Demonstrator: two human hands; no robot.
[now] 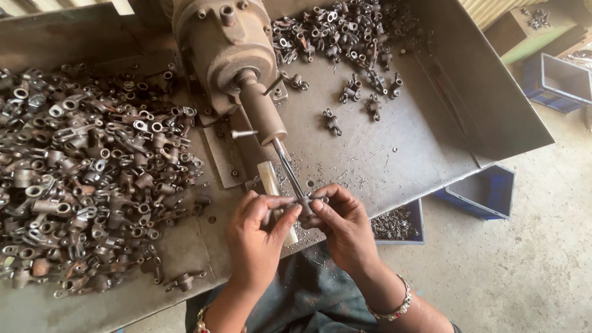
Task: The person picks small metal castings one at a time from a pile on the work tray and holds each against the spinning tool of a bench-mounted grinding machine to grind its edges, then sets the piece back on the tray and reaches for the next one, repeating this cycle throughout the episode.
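Both my hands hold one small dark metal fork-shaped part (307,205) at the tip of a thin fluted tool (287,168) that sticks out of a rusty motor spindle (261,112). My left hand (259,237) pinches the part from the left, thumb against it. From the right, my right hand (344,223) grips the same part with its fingertips. A pale wooden strip (270,182) lies under the tool, partly hidden by my left hand.
A big heap of similar metal parts (86,179) covers the left of the metal bench (370,154). A smaller heap (345,31) lies at the back right, with a few loose ones nearby. Blue bins (487,192) stand on the concrete floor, one holding small parts (394,223).
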